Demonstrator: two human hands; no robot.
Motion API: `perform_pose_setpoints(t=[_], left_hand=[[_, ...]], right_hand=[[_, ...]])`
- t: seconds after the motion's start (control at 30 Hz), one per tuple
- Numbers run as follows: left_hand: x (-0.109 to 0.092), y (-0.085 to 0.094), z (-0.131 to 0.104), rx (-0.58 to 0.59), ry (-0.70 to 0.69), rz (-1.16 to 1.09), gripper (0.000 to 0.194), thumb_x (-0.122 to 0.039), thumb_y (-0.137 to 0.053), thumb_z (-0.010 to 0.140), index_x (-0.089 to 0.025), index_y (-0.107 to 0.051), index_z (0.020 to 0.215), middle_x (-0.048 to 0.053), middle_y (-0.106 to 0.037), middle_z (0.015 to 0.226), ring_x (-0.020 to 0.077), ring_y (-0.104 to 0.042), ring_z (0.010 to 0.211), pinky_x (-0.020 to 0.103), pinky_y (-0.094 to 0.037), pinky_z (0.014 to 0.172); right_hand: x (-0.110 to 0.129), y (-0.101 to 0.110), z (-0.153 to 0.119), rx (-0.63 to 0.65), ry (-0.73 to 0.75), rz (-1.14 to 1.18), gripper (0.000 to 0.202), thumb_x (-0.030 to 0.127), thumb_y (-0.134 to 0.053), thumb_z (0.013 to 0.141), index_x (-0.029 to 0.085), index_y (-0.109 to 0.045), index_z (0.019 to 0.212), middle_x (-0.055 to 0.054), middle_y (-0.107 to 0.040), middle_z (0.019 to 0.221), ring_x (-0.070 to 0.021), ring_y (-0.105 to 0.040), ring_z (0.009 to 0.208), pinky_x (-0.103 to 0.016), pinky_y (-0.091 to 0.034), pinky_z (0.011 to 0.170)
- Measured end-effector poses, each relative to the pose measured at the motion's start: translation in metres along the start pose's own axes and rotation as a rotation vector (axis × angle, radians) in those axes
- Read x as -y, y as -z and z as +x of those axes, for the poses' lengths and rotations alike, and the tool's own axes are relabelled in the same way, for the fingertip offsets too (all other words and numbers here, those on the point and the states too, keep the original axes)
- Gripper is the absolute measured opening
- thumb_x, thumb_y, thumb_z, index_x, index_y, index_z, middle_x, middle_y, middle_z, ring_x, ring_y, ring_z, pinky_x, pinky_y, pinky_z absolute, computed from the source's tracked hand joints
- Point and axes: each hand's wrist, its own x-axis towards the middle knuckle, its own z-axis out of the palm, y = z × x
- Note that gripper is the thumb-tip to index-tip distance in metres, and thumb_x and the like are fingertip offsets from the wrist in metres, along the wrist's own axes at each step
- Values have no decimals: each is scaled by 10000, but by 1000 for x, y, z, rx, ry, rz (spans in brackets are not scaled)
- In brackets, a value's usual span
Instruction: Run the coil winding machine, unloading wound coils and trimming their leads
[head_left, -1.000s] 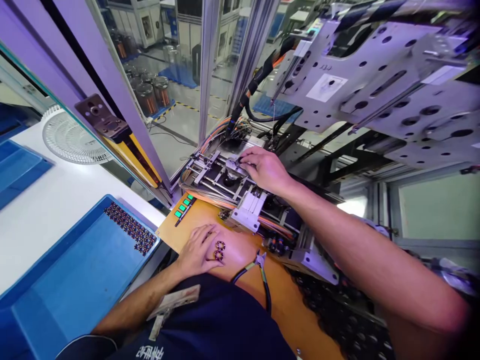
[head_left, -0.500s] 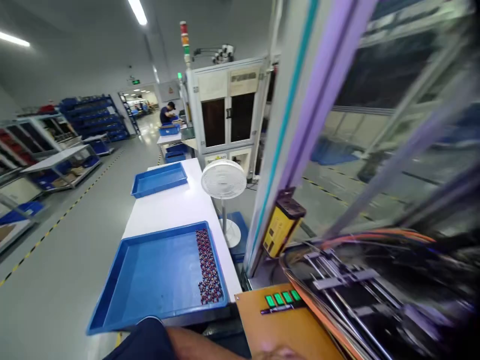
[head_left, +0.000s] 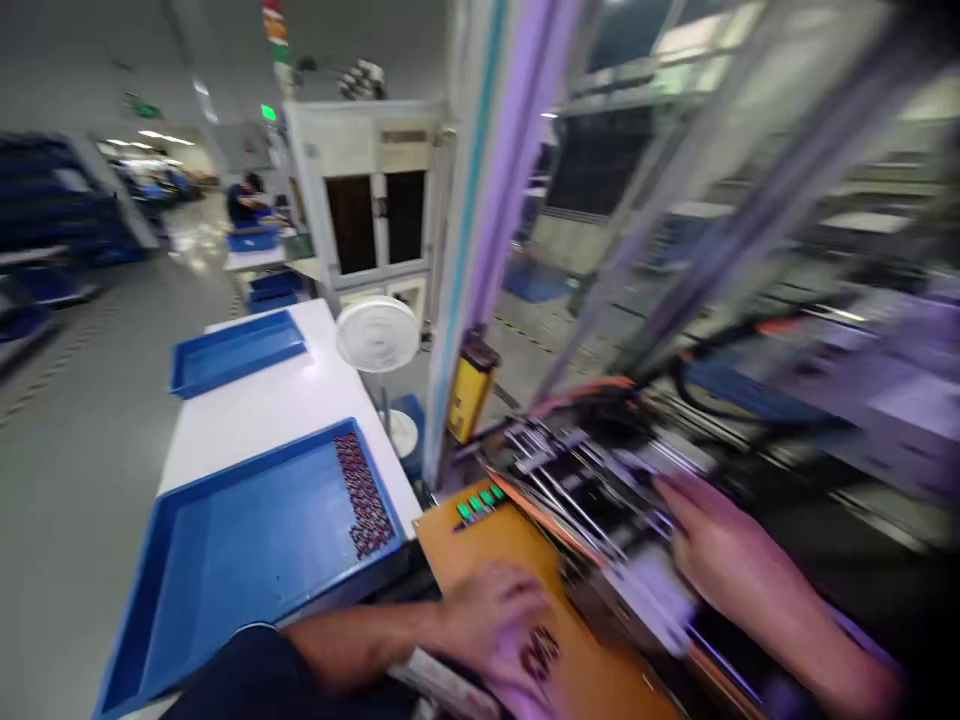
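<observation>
My left hand (head_left: 495, 620) is over the orange board (head_left: 450, 550), its fingers curved beside a small cluster of dark reddish parts (head_left: 540, 652). Motion blur hides whether the fingers grip any of them. Farther right, my right hand (head_left: 701, 525) reaches into the machine, its fingertips at the metal rails and fixture (head_left: 592, 490); what they touch is too blurred to make out. Many similar small dark reddish parts (head_left: 364, 495) lie along the right side of the near blue tray (head_left: 225, 550). Green labels or buttons (head_left: 480, 502) sit at the board's far edge.
A second blue tray (head_left: 238, 352) rests on the white table (head_left: 247, 425). A white fan (head_left: 377, 335) stands beside it. An upright frame post (head_left: 469, 230) carries a yellow box (head_left: 471, 390). A person (head_left: 244, 203) sits in the background.
The view has swung right. My left hand, earlier at the bottom edge, now shows more fully over the board beside the dark parts. My right hand has come into view at the machine.
</observation>
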Motion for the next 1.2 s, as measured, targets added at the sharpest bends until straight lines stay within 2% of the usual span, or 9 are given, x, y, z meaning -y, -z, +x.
perform_pose_setpoints(t=[0.1,0.23,0.43,0.57,0.73,0.83,1.03,1.13,1.2], left_hand=[[-5,20,-5,-197,-50,84,915,-760,-588,694,-130,-478,1347,226,-618,1281,349,-583,1203,495,-474,1000],[5,52,36,-182,-135,55,790,-647,-519,836,-121,-401,1414,243,-535,1387,370,-450,1345,585,-357,1077],[1,87,156,-75,-224,189,678,-525,-598,852,-141,-458,1392,166,-457,1491,324,-306,1447,528,-236,1166],[-7,83,193,34,-257,219,607,-491,-581,877,-140,-489,1363,156,-470,1482,339,-278,1457,592,-154,1169],[-6,75,197,64,-243,321,664,-594,-438,911,-154,-432,1408,151,-423,1517,351,-238,1466,640,-143,1143],[-9,78,200,81,-241,392,700,-634,-395,907,-169,-411,1430,137,-421,1521,353,-246,1462,611,-186,1148],[-46,92,169,-37,-282,294,790,-596,-452,898,-178,-211,1524,156,-204,1613,347,-124,1500,575,-176,1184],[-73,97,126,-178,-324,156,674,-465,-519,912,-212,-294,1494,124,-333,1570,283,-254,1473,518,-215,1199],[-91,92,93,-137,-307,21,543,-390,-572,898,-220,-452,1399,108,-526,1432,258,-456,1352,480,-342,1144]], right_hand=[[25,54,-50,96,-15,-161,293,199,-506,908,180,-655,1160,-149,-644,1195,-283,-585,1170,-467,-470,1043],[96,98,-95,30,-41,-276,516,108,-515,885,217,-491,1388,-119,-609,1278,-278,-567,1200,-507,-472,1043],[158,118,-188,-29,-279,-287,574,115,-556,871,267,-470,1417,-91,-604,1283,-268,-613,1126,-462,-501,997],[179,113,-270,-46,-459,-318,458,134,-551,884,233,-551,1331,-91,-662,1175,-253,-659,1040,-436,-541,946],[204,103,-352,-13,-716,-474,287,212,-507,932,197,-614,1199,-84,-706,1043,-222,-694,921,-382,-583,836],[194,95,-375,-48,-813,-549,270,242,-499,943,162,-620,1171,-112,-696,1033,-235,-671,941,-416,-556,862],[141,84,-370,-45,-912,-571,207,284,-551,939,139,-634,1062,-68,-636,956,-186,-601,907,-387,-508,832],[138,88,-358,-52,-912,-543,147,249,-550,941,136,-643,962,-34,-603,865,-155,-572,835,-340,-490,782],[145,90,-346,-72,-874,-498,145,215,-540,938,139,-660,911,-41,-589,832,-157,-558,802,-323,-481,743]])
